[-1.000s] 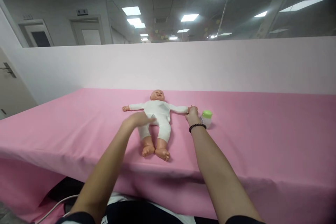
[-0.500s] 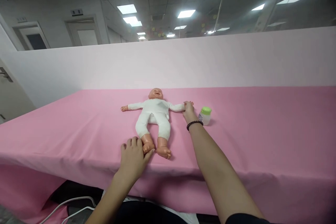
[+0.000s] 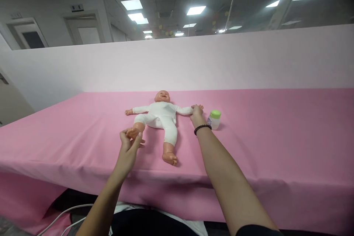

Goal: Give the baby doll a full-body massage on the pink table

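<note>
A baby doll (image 3: 162,112) with a white cloth body lies on its back on the pink-covered table (image 3: 265,136), head toward the wall. My left hand (image 3: 129,145) grips the doll's foot on the left side, holding that leg bent outward and raised off the cloth. The other leg lies straight toward the table's front edge. My right hand (image 3: 197,115), with a dark beaded bracelet (image 3: 202,128) at the wrist, is closed around the doll's forearm on the right side. Just right of that hand stands a small clear jar (image 3: 214,120) with a green lid.
A white low wall (image 3: 177,66) with glass above runs behind the table. White cables (image 3: 65,212) hang below the table's front at the left. A door (image 3: 12,97) stands at the far left.
My left hand has taken the doll's foot and moved it up and to the left, so the legs are spread apart. My right hand keeps its hold on the doll's arm.
</note>
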Demonstrator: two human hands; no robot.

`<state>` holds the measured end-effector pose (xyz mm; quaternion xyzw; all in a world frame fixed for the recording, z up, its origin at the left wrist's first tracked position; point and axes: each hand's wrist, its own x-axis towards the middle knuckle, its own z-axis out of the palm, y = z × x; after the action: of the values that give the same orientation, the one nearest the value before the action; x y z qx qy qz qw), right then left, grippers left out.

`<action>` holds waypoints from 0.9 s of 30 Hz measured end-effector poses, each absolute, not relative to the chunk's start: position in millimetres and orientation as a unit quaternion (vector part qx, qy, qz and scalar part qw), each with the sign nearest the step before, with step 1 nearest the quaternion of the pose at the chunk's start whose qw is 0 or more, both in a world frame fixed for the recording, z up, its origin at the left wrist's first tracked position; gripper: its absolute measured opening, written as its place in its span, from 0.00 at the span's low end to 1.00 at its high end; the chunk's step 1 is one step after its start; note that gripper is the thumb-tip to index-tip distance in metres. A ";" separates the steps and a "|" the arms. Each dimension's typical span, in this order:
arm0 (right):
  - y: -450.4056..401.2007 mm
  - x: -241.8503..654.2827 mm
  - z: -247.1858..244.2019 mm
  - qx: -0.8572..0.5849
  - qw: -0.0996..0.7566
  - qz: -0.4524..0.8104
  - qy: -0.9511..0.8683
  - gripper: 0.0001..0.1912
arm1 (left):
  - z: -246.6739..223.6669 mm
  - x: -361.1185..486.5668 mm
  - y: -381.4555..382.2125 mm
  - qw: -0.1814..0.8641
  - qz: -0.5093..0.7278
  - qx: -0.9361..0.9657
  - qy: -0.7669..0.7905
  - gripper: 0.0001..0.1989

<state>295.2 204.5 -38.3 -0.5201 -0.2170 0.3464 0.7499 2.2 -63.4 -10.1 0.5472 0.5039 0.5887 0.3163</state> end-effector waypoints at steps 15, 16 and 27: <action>155.3 224.1 -4.4 -0.338 0.508 0.052 -0.790 0.27 | 52.8 26.8 62.9 0.184 0.321 0.788 0.493 0.03; 155.8 223.7 -4.8 -0.343 0.529 0.062 -0.774 0.26 | 52.1 22.6 54.4 0.183 0.330 0.780 0.499 0.04; 185.1 264.6 -13.0 -0.546 0.748 0.283 -0.248 0.25 | -7.8 -52.0 -78.2 0.206 0.456 0.620 0.605 0.14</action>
<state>264.6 185.1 -13.0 -0.5464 -0.2479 0.2834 0.7481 -52.0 -78.2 -7.8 0.6196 0.6046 0.4560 0.2065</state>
